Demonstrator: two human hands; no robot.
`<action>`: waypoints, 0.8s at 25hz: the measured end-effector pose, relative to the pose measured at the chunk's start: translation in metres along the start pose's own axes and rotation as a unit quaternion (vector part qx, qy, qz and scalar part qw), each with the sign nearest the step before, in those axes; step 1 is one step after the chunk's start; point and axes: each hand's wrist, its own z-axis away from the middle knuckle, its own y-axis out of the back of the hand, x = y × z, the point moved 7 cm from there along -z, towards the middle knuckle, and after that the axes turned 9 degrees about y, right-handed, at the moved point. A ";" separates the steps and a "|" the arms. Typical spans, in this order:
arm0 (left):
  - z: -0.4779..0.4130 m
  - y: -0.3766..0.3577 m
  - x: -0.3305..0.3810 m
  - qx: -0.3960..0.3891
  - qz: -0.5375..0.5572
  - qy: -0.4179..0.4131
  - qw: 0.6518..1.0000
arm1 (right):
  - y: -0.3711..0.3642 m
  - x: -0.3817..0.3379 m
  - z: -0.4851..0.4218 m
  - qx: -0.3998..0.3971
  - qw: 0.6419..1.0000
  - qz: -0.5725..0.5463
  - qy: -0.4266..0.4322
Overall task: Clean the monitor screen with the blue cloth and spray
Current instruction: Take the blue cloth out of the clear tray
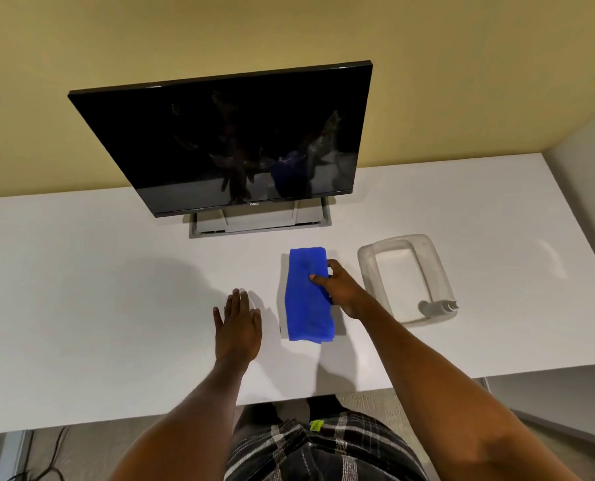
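Thumb of the right hand (pixel 341 288) lay on top of the folded bright-blue microfibre cloth (pixel 308 295), w/ the fingers curled round its right long edge, so the hand was closed on the cloth in a pinch, prob. the start of a pick-up since the cloth was flat on the white desk top (pixel 80 289) and not lifted. The cloth was folded into a long narrow pad, which would give a firm wiping face. The left hand (pixel 237 326) was open, fingers together, palm down just left of the cloth and apart from it, holding nothing; whether it pressed the desk or hovered couldn't be told, though a shadow sat close under it. Right of the cloth, near but not touching, lay a clear plastic rectangular tray (pixel 369 269), and at its near end a small pale spray bottle (pixel 438 306) on its side, kept w/in easy reach of the right hand. Behind the cloth stood the black flat-panel monitor (pixel 219 133) on a grey stand base (pixel 259 223), screen dark and tilted back, its glass showing dim reflections of arms and cloth; smears or dust couldn't be made out. Fingers under the cloth edge were hidden, the bottle's nozzle was too blurred to read, and cables at bottom left were cut off.
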 end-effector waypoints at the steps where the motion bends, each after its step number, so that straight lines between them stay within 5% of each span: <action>1: -0.002 0.001 -0.007 -0.004 0.003 0.005 1.000 | -0.009 0.006 -0.001 -0.028 0.999 -0.014 -0.021; 5: -0.009 0.002 -0.026 -0.018 0.011 0.015 1.000 | -0.036 0.014 -0.006 -0.078 0.996 -0.017 -0.034; 14: -0.021 -0.002 -0.031 -0.042 0.017 0.002 0.999 | -0.039 0.011 -0.021 0.080 0.980 0.173 0.056; 16: -0.024 -0.002 -0.028 -0.045 0.023 -0.005 0.999 | -0.038 0.006 -0.018 0.115 0.958 0.254 0.072; 20: -0.022 -0.009 -0.025 -0.068 0.044 -0.034 0.996 | -0.051 -0.004 -0.009 0.091 0.847 0.497 0.164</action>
